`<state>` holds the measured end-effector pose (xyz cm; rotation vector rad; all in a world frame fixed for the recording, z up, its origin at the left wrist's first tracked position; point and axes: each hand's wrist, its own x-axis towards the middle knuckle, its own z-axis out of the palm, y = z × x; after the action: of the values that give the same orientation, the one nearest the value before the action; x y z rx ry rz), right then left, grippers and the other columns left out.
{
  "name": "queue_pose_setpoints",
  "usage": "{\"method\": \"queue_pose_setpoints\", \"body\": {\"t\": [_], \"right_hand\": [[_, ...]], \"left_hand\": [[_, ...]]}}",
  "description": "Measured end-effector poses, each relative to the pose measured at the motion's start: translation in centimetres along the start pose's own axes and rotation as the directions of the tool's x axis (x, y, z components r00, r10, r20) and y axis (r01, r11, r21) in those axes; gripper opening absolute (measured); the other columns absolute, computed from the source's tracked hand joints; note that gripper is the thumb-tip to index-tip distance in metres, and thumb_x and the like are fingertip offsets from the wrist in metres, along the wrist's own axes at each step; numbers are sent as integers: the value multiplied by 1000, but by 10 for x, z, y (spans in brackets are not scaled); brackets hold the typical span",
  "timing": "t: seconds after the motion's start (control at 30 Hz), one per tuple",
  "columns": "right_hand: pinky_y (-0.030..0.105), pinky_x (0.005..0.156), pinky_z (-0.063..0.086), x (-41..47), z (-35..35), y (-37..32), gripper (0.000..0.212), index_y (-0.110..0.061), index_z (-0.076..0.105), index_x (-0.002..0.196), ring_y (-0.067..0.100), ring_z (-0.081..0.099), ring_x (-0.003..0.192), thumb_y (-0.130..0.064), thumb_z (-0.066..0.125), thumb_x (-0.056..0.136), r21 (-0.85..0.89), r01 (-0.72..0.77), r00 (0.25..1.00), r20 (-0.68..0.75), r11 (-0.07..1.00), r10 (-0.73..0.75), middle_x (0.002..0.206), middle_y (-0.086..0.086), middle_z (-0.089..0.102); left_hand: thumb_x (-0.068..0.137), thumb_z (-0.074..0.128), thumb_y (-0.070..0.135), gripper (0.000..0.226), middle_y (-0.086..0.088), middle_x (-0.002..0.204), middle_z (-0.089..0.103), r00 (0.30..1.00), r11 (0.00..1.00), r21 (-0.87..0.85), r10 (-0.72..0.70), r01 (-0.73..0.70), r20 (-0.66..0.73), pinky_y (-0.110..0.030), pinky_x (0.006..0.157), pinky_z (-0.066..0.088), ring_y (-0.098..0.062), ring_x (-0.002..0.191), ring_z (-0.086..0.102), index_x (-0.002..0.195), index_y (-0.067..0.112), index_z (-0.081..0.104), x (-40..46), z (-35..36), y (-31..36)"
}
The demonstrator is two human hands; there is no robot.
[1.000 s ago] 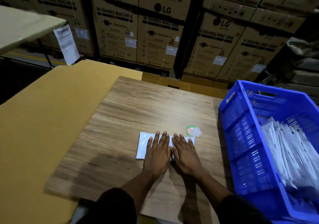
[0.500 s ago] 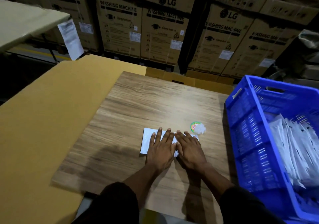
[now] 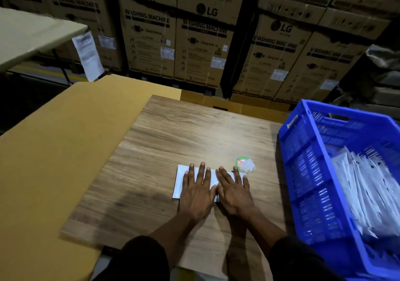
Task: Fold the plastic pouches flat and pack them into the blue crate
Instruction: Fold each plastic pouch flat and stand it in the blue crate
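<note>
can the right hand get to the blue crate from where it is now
Probably yes. The right hand lies flat on the white pouch, and the blue crate stands just to its right with its top open. Only bare wooden board shows between them.

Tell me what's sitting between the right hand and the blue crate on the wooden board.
The head view shows a small round green-rimmed sticker with a crumpled clear scrap just beyond the right hand; otherwise bare wooden board up to the blue crate.

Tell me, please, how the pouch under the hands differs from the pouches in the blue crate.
The pouch on the board lies flat and single, pressed by the left hand and right hand; the crate pouches are many, stacked leaning inside the blue crate, untouched. Both are white plastic.
</note>
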<state>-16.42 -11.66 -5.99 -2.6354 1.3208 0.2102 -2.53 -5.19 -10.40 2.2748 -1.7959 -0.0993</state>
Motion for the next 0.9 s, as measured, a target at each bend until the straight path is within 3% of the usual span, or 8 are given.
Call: {"method": "queue_pose_setpoints", "body": {"t": [0.1, 0.3, 0.5, 0.7, 0.8, 0.9], "right_hand": [[56, 119, -1, -1, 4, -1, 81, -29, 3, 160, 27, -21, 151, -53, -12, 84, -25, -10, 1000, -6, 1000, 10, 166, -15, -8], [58, 118, -1, -3, 4, -1, 83, -27, 0, 160, 28, -22, 151, -52, -16, 83, -48, -10, 1000, 1, 999, 10, 166, -13, -11], [59, 117, -4, -8, 8, -3, 78, -30, -4, 160, 22, -21, 152, -53, -18, 86, -24, -45, 999, -24, 999, 45, 165, -11, -18], [59, 119, -1, -16, 10, -1, 77, -30, -6, 159, 29, -18, 152, -65, -12, 91, 33, -116, 993, -25, 993, 117, 165, -5, -21], [59, 118, -6, -21, 12, 8, 76, -30, -9, 159, 26, -22, 151, -68, 4, 94, 123, -186, 982, -17, 975, 190, 165, -6, -21], [58, 118, -10, -23, 14, 15, 78, -33, -12, 158, 18, -24, 150, -73, 4, 92, 137, -205, 978, -9, 969, 209, 164, -10, -23]], "left_hand": [[104, 23, 56, 68, -17, 162, 34, 1000, 1000, -7, -24, 24, -15, -57, 116, 30, -48, 147, 29, 152, 15, 46, -1, 3, -3], [102, 12, 69, 73, -4, 162, 38, 1000, 1000, -20, -16, 16, 1, -59, 117, 23, -52, 145, 29, 152, 29, 47, -1, 0, -14], [96, 31, 73, 67, -7, 162, 37, 999, 1000, -6, -25, 25, -34, -65, 111, 30, -55, 142, 32, 151, 37, 46, -3, -1, -17], [94, 35, 75, 69, -4, 164, 35, 998, 1000, -2, -31, 31, -54, -67, 112, 24, -55, 143, 30, 151, 39, 45, -8, -2, -19], [93, 34, 77, 71, -2, 165, 31, 998, 999, -15, -39, 39, -59, -67, 113, 22, -52, 146, 27, 153, 40, 42, -10, -1, -21], [95, 26, 79, 72, -1, 166, 31, 997, 999, -28, -38, 36, -67, -68, 113, 23, -51, 147, 26, 154, 40, 41, -11, 0, -22]]}}
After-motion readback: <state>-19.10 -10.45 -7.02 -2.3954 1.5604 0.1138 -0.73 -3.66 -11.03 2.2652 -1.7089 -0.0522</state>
